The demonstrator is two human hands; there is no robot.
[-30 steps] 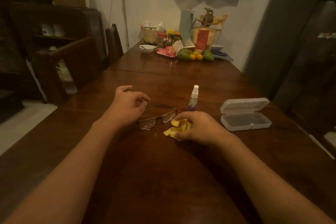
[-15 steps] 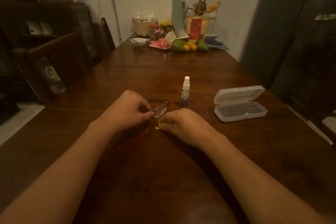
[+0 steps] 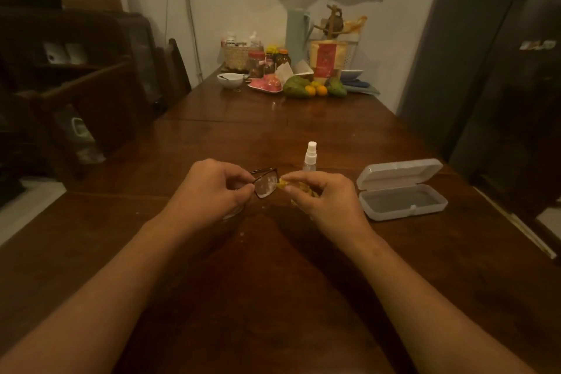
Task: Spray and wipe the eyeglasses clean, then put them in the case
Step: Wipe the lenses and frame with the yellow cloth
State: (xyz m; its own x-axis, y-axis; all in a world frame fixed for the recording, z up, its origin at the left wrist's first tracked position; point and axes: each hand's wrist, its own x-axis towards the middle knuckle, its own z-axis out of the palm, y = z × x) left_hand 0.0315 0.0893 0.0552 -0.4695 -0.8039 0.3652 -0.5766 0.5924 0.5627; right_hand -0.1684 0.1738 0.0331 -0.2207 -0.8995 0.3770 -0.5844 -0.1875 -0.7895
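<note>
A person's left hand (image 3: pixel 217 188) pinches a pair of dark-framed eyeglasses (image 3: pixel 266 184) above a wooden tabletop (image 3: pixel 273 282), while the right hand (image 3: pixel 321 196) grips a crumpled yellow cloth (image 3: pixel 299 187) just beside one lens. A small spray bottle (image 3: pixel 310 157) stands upright behind them; a clear case (image 3: pixel 400 188) lies open to the right

I'm looking down a long dark brown wooden desk (image 3: pixel 303 130) that runs away from me. Mid-desk stands a small clear spray bottle with a white cap (image 3: pixel 310 158). To its right lies an open translucent white plastic case (image 3: pixel 400 191), lid tipped back. Clustered at the far end are a white bowl (image 3: pixel 230 79), a pink plate (image 3: pixel 267 86), green and orange fruit (image 3: pixel 315 89) and a woven basket (image 3: pixel 241 55).
</note>
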